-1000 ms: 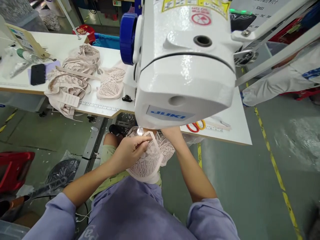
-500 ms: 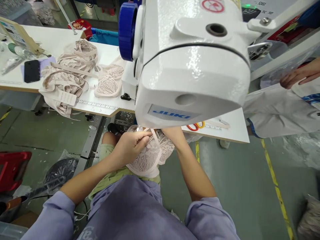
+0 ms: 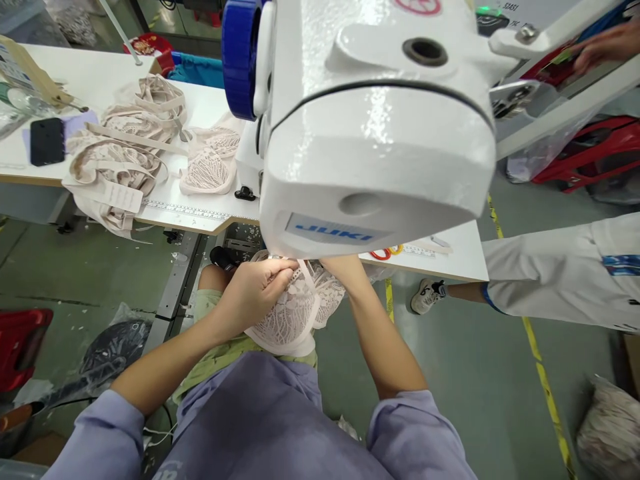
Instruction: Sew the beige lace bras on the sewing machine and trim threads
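A pale pink lace bra (image 3: 287,319) hangs over my lap below the head of a white sewing machine (image 3: 370,153). My left hand (image 3: 257,290) pinches the bra's upper edge near its strap, thumb against the forefinger. On the other side, my right hand (image 3: 345,268) is at the bra, its fingers hidden beneath the machine head, so their grip does not show. The needle area is also out of sight behind the machine head.
More lace bras (image 3: 117,150) lie heaped on the white table (image 3: 200,100) at left, beside a black phone (image 3: 47,141). Scissors with red and yellow handles (image 3: 387,253) lie right of the machine. A co-worker's leg in white trousers (image 3: 560,273) is at right.
My view has shifted slightly, moving the machine and table a little left in the picture. Both hands stay at the bra. The co-worker at right has moved, with a hand now higher up.
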`<state>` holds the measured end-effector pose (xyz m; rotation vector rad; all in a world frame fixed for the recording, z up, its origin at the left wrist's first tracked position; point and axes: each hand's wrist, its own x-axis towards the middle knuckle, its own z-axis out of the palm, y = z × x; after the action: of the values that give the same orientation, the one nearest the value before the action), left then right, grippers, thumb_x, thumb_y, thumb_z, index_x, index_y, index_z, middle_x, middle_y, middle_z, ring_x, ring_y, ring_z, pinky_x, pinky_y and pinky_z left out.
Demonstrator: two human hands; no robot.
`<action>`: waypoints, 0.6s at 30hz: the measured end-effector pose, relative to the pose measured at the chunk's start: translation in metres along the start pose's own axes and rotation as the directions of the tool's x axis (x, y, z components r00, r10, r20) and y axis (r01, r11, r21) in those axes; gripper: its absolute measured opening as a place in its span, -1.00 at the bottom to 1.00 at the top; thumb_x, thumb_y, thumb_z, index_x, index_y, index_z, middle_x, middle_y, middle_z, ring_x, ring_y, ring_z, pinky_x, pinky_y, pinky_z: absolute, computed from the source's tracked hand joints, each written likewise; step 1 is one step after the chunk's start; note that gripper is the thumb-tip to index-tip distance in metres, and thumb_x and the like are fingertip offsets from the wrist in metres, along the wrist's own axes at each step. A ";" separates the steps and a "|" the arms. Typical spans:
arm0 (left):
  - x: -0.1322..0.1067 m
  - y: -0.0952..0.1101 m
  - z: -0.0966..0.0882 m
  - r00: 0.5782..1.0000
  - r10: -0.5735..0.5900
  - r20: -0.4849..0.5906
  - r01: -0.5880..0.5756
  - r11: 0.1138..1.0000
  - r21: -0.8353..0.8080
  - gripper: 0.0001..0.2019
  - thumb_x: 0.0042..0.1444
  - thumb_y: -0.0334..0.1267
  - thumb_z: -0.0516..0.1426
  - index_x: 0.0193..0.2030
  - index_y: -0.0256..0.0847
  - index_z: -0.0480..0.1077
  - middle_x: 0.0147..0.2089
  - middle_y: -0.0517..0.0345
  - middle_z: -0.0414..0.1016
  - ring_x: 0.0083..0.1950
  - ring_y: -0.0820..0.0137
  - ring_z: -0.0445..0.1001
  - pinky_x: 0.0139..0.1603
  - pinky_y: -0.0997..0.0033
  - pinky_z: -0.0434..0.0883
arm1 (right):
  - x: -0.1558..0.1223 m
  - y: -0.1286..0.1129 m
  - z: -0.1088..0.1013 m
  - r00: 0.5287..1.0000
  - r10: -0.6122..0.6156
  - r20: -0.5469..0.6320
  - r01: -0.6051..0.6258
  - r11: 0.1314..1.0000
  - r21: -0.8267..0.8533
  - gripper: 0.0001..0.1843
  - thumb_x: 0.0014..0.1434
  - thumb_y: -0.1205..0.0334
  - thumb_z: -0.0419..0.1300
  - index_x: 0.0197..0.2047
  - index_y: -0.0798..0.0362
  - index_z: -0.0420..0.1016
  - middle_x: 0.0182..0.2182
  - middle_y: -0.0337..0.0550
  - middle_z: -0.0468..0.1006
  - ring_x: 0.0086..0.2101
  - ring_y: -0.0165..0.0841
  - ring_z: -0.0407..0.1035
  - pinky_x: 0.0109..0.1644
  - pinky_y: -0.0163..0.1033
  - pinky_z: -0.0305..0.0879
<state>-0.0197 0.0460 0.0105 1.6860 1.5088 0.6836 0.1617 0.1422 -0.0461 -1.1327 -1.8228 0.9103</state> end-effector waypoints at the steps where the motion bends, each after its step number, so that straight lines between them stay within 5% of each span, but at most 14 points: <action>1: 0.000 0.000 0.000 1.000 0.004 -0.004 -0.004 1.000 0.003 -0.71 0.32 -0.25 0.09 0.03 -0.19 0.60 -0.02 0.17 0.67 0.00 0.30 0.63 0.01 0.48 0.52 | 0.001 -0.001 0.000 1.000 0.003 0.003 -0.003 1.000 0.014 -0.84 0.11 0.14 0.10 -0.36 0.04 0.42 -0.31 -0.08 0.55 -0.26 -0.22 0.42 -0.17 -0.14 0.41; 6: 0.000 -0.001 0.002 1.000 0.015 -0.011 -0.015 1.000 -0.007 -0.71 0.31 -0.25 0.09 0.04 -0.20 0.60 -0.03 0.17 0.67 -0.06 0.31 0.64 0.04 0.45 0.52 | 0.003 -0.002 -0.001 0.999 -0.035 0.029 0.035 0.999 0.009 -0.71 0.13 0.03 0.10 -0.52 0.02 0.35 -0.40 -0.09 0.52 -0.29 -0.21 0.38 -0.16 -0.10 0.37; 18: 0.001 -0.004 0.004 1.000 0.024 -0.014 -0.025 0.999 -0.040 -0.71 0.32 -0.22 0.10 0.03 -0.19 0.59 0.00 0.15 0.66 -0.01 0.27 0.63 0.04 0.40 0.52 | 0.005 0.004 -0.001 0.998 -0.047 0.044 0.048 0.999 -0.007 -0.68 0.14 -0.01 0.12 -0.53 0.02 0.32 -0.42 -0.11 0.44 -0.32 -0.25 0.31 -0.24 -0.17 0.32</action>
<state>-0.0187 0.0460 0.0045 1.6755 1.4762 0.7344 0.1623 0.1483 -0.0480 -1.0773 -1.8822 0.9077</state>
